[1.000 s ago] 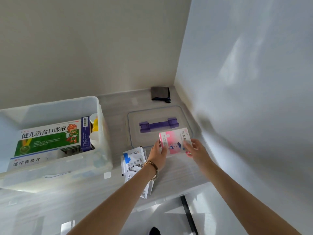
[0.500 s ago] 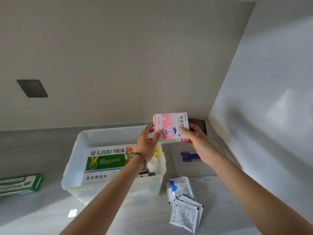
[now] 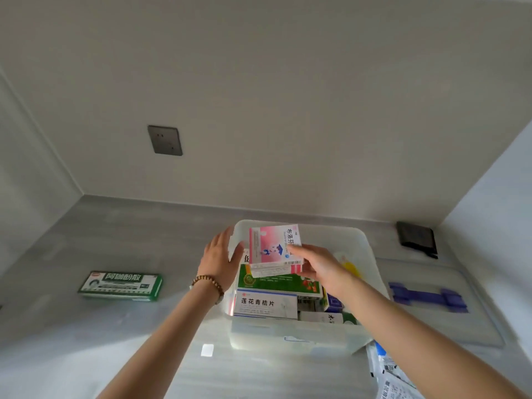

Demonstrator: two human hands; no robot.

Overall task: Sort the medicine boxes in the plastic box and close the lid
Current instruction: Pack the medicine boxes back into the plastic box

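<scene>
Over plastic box [image 3: 365,249], right hand [image 3: 319,266] gripping pink box [image 3: 270,246], below it "莲花青桔片" box [image 3: 266,303]

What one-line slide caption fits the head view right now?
Right hand holds pink medicine box over open plastic box; left hand at its rim.

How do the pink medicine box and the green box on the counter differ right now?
The pink medicine box is held by the right hand above the plastic box; the green box lies untouched on the counter to its left. The pink one is squarer, the green one longer. Both are printed cartons.
</scene>
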